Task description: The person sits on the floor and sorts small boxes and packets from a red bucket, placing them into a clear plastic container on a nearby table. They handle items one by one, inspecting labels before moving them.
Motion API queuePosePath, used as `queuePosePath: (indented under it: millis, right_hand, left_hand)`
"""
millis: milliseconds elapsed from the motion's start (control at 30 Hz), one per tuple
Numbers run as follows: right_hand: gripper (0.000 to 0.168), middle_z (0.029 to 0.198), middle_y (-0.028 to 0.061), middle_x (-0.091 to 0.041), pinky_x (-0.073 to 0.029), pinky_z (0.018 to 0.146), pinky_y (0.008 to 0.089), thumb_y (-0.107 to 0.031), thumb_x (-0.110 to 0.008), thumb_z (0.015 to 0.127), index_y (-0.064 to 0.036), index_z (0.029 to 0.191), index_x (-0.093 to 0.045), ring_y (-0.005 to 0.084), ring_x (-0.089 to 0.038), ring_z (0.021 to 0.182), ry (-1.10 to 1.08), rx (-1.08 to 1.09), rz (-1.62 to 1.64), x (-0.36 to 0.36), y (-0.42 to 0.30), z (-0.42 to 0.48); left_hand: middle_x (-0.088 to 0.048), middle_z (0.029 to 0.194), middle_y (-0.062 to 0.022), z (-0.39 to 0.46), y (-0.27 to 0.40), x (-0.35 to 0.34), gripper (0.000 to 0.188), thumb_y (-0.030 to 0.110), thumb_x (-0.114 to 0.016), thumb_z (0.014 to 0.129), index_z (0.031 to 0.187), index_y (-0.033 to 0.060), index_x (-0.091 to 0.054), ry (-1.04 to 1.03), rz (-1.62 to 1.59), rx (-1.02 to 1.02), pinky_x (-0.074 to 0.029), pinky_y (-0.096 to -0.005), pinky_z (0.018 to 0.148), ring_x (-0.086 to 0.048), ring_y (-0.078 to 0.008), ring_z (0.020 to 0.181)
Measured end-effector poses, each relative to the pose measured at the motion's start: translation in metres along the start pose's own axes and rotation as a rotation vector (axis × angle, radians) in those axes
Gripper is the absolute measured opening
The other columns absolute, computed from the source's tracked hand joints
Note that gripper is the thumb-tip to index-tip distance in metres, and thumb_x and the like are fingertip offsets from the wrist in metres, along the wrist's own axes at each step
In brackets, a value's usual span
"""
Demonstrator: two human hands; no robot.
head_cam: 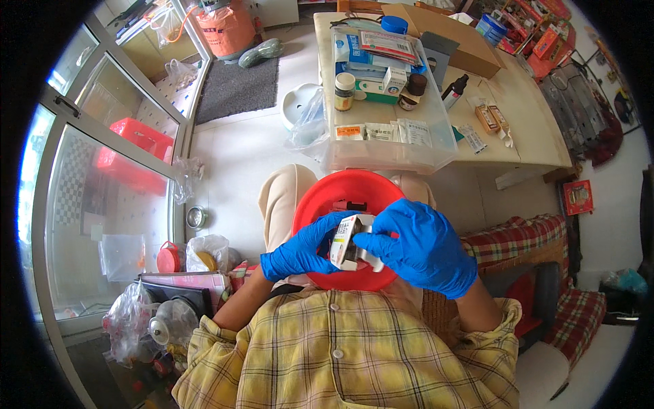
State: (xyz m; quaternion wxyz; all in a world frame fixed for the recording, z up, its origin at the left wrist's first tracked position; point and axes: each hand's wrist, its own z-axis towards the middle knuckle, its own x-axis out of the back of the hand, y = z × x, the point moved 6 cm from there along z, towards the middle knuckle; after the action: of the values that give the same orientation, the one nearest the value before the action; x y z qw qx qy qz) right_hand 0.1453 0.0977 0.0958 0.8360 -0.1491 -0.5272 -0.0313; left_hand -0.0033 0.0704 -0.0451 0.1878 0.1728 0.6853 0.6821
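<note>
A small white carton (343, 244) bearing print and a code is tilted over my lap, its flaps open toward the right. My left hand (305, 249), in a blue disposable glove, grips it from the left side. My right hand (419, 245), gloved the same way, has its fingers at the open end; whether they pinch a flap or something inside cannot be made out. Below both hands a red plastic basin (327, 190) rests on my lap. In it lies a dark item (352, 205), partly hidden by the carton and my hands.
Ahead, a clear plastic bin (393, 153) on the table (531, 138) holds medicine boxes, sachets and a small bottle (345, 92). A spray bottle (454, 92) and small cartons (491, 118) lie right of it. A glass door (112, 204) stands left, a plaid-covered seat (516, 240) right.
</note>
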Motion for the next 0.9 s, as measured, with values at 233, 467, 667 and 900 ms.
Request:
queuePosePath:
  millis: [233, 467, 667, 900]
  right_hand:
    - [0.026, 0.089, 0.0031, -0.058, -0.049, 0.064, 0.0319, -0.019, -0.062, 0.086, -0.009, 0.109, -0.063, 0.0201, -0.058, 0.078, -0.079, 0.113, -0.208, -0.007, 0.004, -0.004]
    - [0.019, 0.087, 0.0066, -0.063, -0.052, 0.060, 0.0325, -0.019, -0.064, 0.085, -0.009, 0.101, -0.062, 0.0227, -0.064, 0.072, -0.192, 0.096, -0.162, -0.021, 0.008, -0.013]
    - [0.013, 0.079, 0.0089, -0.063, -0.053, 0.057, 0.0370, -0.019, -0.065, 0.084, -0.012, 0.095, -0.063, 0.0265, -0.065, 0.068, -0.103, -0.033, 0.048, -0.027, 0.020, -0.024]
    - [0.014, 0.080, 0.0112, -0.066, -0.052, 0.059, 0.0386, -0.020, -0.069, 0.084, -0.008, 0.087, -0.065, 0.0303, -0.065, 0.069, -0.031, -0.223, 0.255, -0.021, 0.032, -0.027]
  left_hand:
    - [-0.049, 0.139, -0.0104, 0.002, 0.004, 0.000, 0.089, 0.020, -0.081, 0.076, 0.150, 0.0093, -0.032, -0.036, 0.015, 0.012, -0.036, -0.0359, 0.109, -0.048, -0.0217, 0.127]
    - [-0.052, 0.137, -0.0113, 0.005, -0.003, -0.001, 0.090, 0.022, -0.079, 0.076, 0.151, 0.0095, -0.031, -0.077, -0.012, 0.059, -0.035, -0.0345, 0.109, -0.049, -0.0211, 0.126]
    - [-0.056, 0.134, -0.0121, 0.009, -0.003, -0.001, 0.084, 0.030, -0.079, 0.078, 0.148, 0.0089, -0.037, -0.171, -0.010, 0.081, -0.038, -0.0346, 0.106, -0.053, -0.0211, 0.122]
    - [-0.062, 0.121, -0.0129, -0.007, -0.016, -0.001, 0.070, 0.045, -0.064, 0.091, 0.138, -0.0035, -0.048, -0.370, -0.143, 0.313, -0.043, -0.0316, 0.098, -0.056, -0.0186, 0.111]
